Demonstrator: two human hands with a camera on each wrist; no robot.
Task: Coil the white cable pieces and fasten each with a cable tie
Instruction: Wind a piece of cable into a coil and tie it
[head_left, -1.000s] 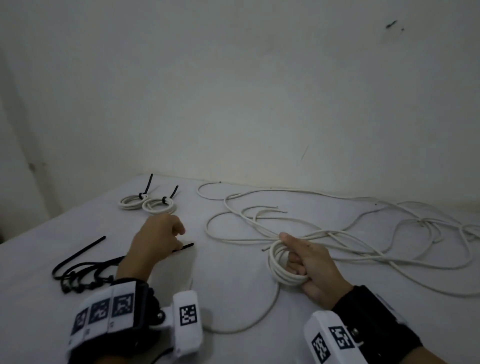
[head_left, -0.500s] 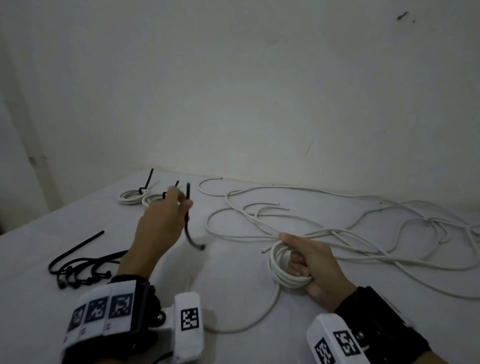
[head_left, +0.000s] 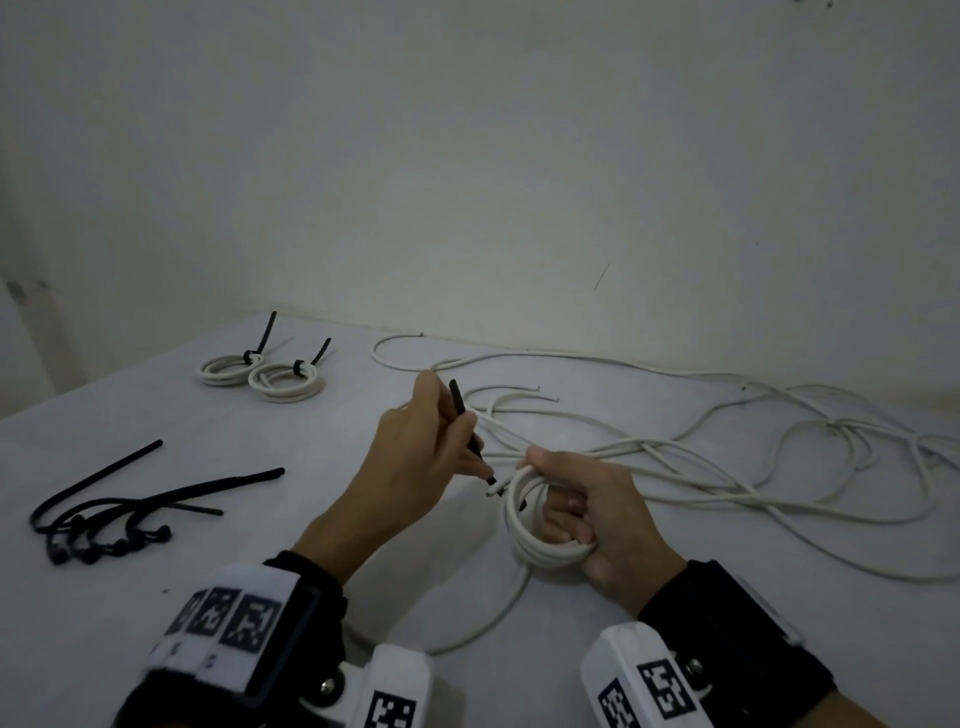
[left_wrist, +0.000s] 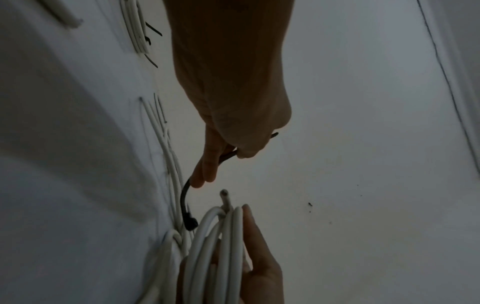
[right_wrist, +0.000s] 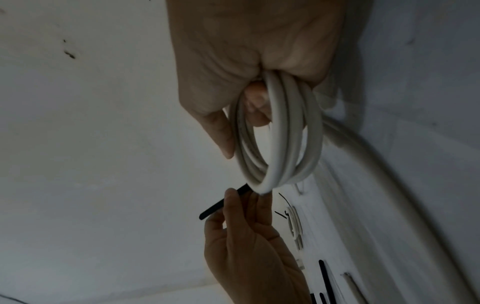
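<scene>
White cable, coiled: a small coil (head_left: 540, 519) of several loops, held upright just above the tabletop (head_left: 260, 597) in the near centre, so its opening faces the other hand.
Right hand: the right hand (head_left: 597, 514) grips the coil, fingers through the loops and thumb pressed along the top, likely to stop the turns springing apart.
Left hand: the left hand (head_left: 415, 457) pinches a black cable tie (head_left: 470, 436) between thumb and fingers, its lower end right at the coil's rim, apparently ready to thread through.
Loose cable: long white lengths (head_left: 727, 441) sprawl across the right, far side.
Finished coils: two tied coils (head_left: 260, 371) lie far left, tie tails sticking up.
Spare ties: a black bunch (head_left: 130, 509) lies near left, within easy reach.
</scene>
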